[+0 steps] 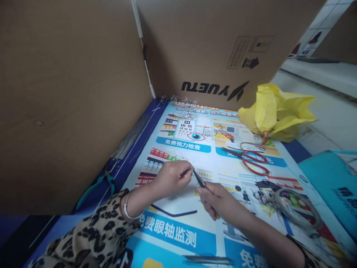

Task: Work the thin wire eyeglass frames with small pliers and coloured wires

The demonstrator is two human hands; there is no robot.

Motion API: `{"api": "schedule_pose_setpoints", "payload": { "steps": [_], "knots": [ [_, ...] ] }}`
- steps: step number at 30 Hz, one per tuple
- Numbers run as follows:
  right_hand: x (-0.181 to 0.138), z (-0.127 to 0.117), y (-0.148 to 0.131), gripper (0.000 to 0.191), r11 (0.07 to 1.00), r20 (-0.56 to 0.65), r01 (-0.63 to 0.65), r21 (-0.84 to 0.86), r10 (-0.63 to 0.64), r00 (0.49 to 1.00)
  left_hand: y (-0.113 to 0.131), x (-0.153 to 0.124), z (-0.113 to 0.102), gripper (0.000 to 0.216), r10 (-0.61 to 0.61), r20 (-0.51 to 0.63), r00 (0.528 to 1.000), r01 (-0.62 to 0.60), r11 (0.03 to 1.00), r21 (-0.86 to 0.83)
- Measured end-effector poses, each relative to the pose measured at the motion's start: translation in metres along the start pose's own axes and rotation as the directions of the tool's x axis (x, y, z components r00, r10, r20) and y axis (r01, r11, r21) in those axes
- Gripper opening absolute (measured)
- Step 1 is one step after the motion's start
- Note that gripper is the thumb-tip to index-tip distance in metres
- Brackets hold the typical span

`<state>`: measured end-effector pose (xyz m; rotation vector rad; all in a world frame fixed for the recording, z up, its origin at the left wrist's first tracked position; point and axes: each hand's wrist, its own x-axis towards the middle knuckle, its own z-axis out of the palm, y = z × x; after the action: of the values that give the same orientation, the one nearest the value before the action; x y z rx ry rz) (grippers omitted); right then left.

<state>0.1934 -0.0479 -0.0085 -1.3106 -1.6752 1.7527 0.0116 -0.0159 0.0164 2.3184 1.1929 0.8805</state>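
Observation:
My right hand (216, 201) is closed around a pair of needle-nose pliers (199, 179), whose dark jaws point up and left. At the tip of those jaws, my left hand (175, 175) is closed in a pinch. Whatever sits between its fingers is too small to make out, though faint thin wire shows just beyond the knuckles. Both hands are over a printed poster (178, 201) that covers the work surface. Red-handled scissors (255, 162) lie on the poster beyond my right hand.
Cardboard walls (69, 93) rise at the left and back. Teal-handled pliers (103, 182) and a bundle of straight wires (131, 137) lie left. Coiled wire (299, 208), a yellow bag (276, 111) and a teal pouch (329, 186) are right. Bent wire pieces (189, 111) lie at the back.

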Motion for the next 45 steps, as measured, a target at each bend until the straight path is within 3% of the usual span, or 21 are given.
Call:
{"api": "schedule_pose_setpoints", "payload": {
  "steps": [6, 9, 12, 20, 23, 26, 30, 35, 39, 42, 45],
  "knots": [
    [-0.004, -0.006, -0.001, 0.040, 0.998, 0.080, -0.057, 0.005, 0.056, 0.995, -0.005, 0.004, -0.019, 0.018, 0.087, 0.175, 0.981, -0.075, 0.994, -0.075],
    [-0.003, -0.007, -0.003, 0.039, 0.992, 0.040, -0.035, -0.123, 0.040, 0.998, -0.009, 0.004, -0.021, 0.017, 0.038, 0.221, 0.975, 0.011, 0.976, -0.216],
    [-0.002, -0.009, -0.005, 0.039, 0.928, -0.026, 0.058, -0.369, -0.073, 0.997, -0.012, 0.003, -0.019, 0.015, -0.025, 0.291, 0.957, 0.130, 0.928, -0.350],
    [-0.002, -0.021, -0.004, 0.034, 0.707, 0.091, 0.259, -0.658, -0.267, 0.960, -0.012, 0.002, -0.018, 0.014, -0.099, 0.499, 0.861, 0.412, 0.712, -0.569],
    [-0.002, -0.026, -0.004, 0.032, 0.679, 0.155, 0.332, -0.654, -0.309, 0.938, -0.012, 0.001, -0.019, 0.013, -0.078, 0.528, 0.846, 0.431, 0.682, -0.591],
    [-0.001, -0.029, -0.004, 0.036, 0.741, 0.213, 0.363, -0.565, -0.294, 0.932, -0.011, 0.000, -0.018, 0.014, -0.045, 0.529, 0.848, 0.419, 0.668, -0.615],
    [-0.001, -0.029, -0.002, 0.040, 0.948, 0.324, 0.196, -0.252, -0.108, 0.940, -0.008, 0.000, -0.016, 0.018, -0.014, 0.504, 0.863, 0.405, 0.614, -0.677],
    [-0.002, -0.030, 0.002, 0.044, 0.999, 0.429, 0.030, -0.026, -0.016, 0.903, -0.006, -0.002, -0.013, 0.020, 0.007, 0.495, 0.869, 0.415, 0.533, -0.737],
    [-0.003, -0.029, 0.004, 0.044, 1.000, 0.485, 0.008, -0.017, 0.001, 0.874, -0.004, -0.005, -0.008, 0.022, 0.024, 0.503, 0.864, 0.421, 0.514, -0.747],
    [-0.005, -0.024, 0.000, 0.040, 0.993, 0.483, 0.033, -0.111, 0.025, 0.876, 0.001, -0.005, -0.008, 0.024, 0.014, 0.505, 0.863, 0.427, 0.512, -0.745],
    [-0.011, -0.023, -0.011, 0.035, 0.925, 0.497, 0.212, -0.314, -0.030, 0.867, 0.005, -0.005, -0.014, 0.021, -0.048, 0.476, 0.878, 0.416, 0.570, -0.709]
  ]
}}
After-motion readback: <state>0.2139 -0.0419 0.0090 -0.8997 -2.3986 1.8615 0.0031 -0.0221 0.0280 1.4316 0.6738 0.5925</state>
